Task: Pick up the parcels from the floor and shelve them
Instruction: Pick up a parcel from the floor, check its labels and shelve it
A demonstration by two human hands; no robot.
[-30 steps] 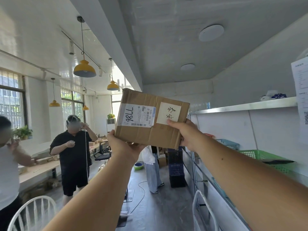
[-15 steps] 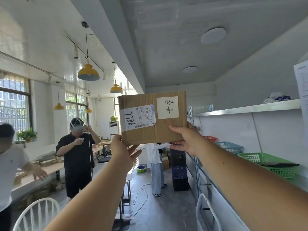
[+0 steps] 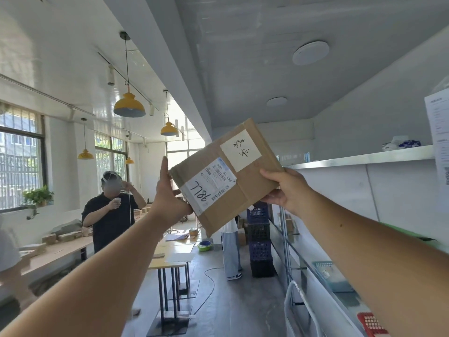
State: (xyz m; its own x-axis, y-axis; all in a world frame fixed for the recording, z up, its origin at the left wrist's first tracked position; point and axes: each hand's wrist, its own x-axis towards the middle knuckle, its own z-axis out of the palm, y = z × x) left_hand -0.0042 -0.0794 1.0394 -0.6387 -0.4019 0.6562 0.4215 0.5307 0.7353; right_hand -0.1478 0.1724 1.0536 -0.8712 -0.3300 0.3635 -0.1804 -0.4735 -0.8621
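A flat brown cardboard parcel [image 3: 233, 190] with a white shipping label marked 7786 and a handwritten note is held up in the air in front of me, tilted with its right end higher. My right hand [image 3: 286, 188] grips its right edge, thumb on the front face. My left hand [image 3: 167, 193] has straight fingers pressed against the parcel's left edge. The metal shelf [image 3: 359, 158] runs along the right wall, just right of the parcel at about the same height.
Lower shelf levels on the right hold a blue basket [image 3: 325, 268], a red basket [image 3: 371, 324] and a green one. A white chair back [image 3: 301, 310] stands below. Stacked dark crates [image 3: 260, 242], tables and three people fill the room ahead and left.
The parcel has rotated from nearly level to tilted, right end up. My left hand shifted from under its lower left corner to flat against its left edge. The view tipped slightly down.
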